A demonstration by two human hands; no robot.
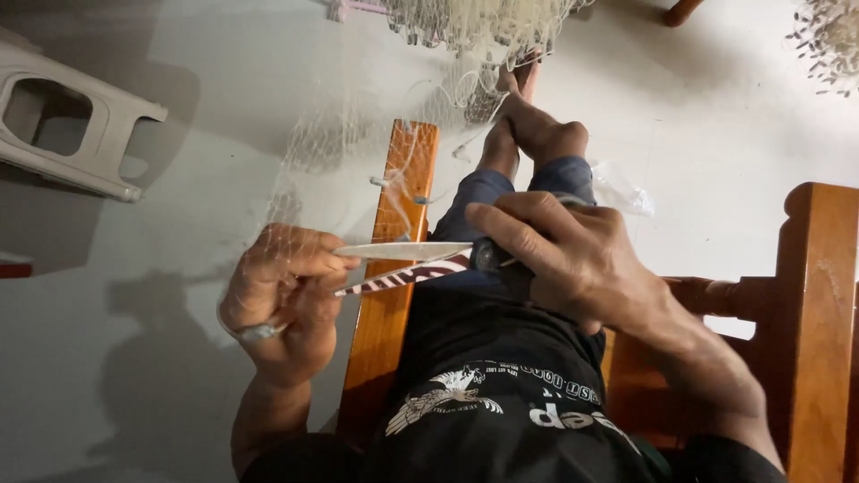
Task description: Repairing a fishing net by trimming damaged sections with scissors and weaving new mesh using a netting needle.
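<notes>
Here, scissors [407, 261] in both hands' closed fingers, net [358, 134] perhaps across them.

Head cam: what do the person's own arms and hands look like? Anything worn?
Both forearms are bare, no sleeves showing down to the wrists. The left hand wears a silver-coloured ring on one finger; fine pale netting drapes over it. The right hand shows no ring, glove or watch. Neither wrist carries a band.
</notes>
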